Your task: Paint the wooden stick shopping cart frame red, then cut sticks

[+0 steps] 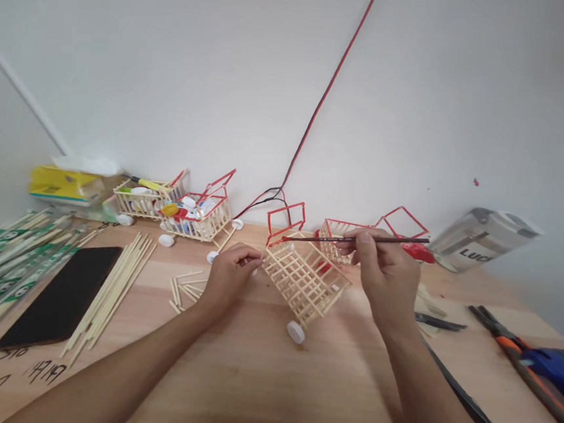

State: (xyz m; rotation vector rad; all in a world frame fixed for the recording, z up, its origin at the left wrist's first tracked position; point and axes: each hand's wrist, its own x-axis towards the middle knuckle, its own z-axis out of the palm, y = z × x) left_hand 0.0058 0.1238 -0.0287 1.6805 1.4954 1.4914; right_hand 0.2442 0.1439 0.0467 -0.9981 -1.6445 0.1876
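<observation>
**Brush Meets Stick Cart at Centre of Frame**

A small stick cart lies tipped on the wooden table at the centre of the frame, with one white wheel below it. The left hand has its fingers curled together on the cart's left rim. The right hand, right of centre, pinches a thin brush whose tip reaches the cart's red handle frame. Finished carts stand at upper left, chopsticks lie at left, and a blue glue gun sits at the right edge.
</observation>
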